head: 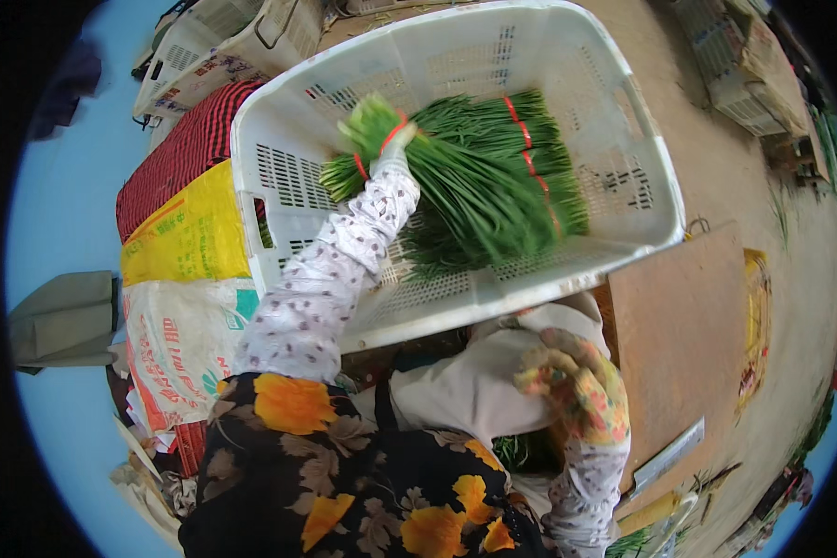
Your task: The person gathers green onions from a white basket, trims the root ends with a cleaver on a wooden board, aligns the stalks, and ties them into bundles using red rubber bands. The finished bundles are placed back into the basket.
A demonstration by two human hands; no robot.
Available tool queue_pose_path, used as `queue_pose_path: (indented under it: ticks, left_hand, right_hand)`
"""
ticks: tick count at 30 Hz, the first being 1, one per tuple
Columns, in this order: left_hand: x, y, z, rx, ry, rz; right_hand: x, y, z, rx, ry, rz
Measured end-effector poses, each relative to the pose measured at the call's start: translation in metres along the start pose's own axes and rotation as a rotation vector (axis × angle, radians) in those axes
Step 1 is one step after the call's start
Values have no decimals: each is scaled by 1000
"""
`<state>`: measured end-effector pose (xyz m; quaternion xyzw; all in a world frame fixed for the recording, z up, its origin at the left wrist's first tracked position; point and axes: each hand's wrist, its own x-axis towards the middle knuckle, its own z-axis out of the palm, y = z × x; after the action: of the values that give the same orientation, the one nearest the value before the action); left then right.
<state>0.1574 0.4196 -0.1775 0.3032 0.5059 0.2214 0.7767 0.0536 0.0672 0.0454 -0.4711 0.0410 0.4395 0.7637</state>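
Observation:
A white plastic crate (453, 63) with slotted sides stands before me, holding several bundles of long green leafy stalks (530, 132) tied with red bands. My left hand (399, 139) grips one bundle of green stalks (474, 188) by its pale, banded end, inside the crate over the others. My right hand (575, 383), in a flower-patterned glove, is raised above my lap beside the wooden board, fingers bent and apart, with nothing visible in it. Both forearms wear spotted white sleeves.
A wooden board (676, 335) lies at my right with a flat metal blade (668, 457) on it. Printed sacks (181, 349) and a red-black striped cloth (181, 153) border the crate at left. Other crates stand at upper left (216, 70) and upper right (732, 77).

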Motion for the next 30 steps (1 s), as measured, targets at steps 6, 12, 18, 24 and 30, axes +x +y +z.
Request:
queue_pose_path:
  ticks: [6, 12, 18, 24, 30]
  left_hand:
    - [96, -60, -83, -318, 35, -110]
    - [124, -92, -118, -120, 280, -183]
    - [119, -91, -132, -161, 260, -131]
    - [137, -93, -157, -146, 164, -217]
    - [114, -97, -158, -133, 91, -618]
  right_hand:
    - [-1, 6, -16, 127, 94, 33]
    - [-1, -5, -24, 227, -153, 146]
    - [27, -4, -36, 374, -492, -83]
    - [20, 3, -36, 396, -479, -77]
    - [10, 5, -38, 401, -490, -103]
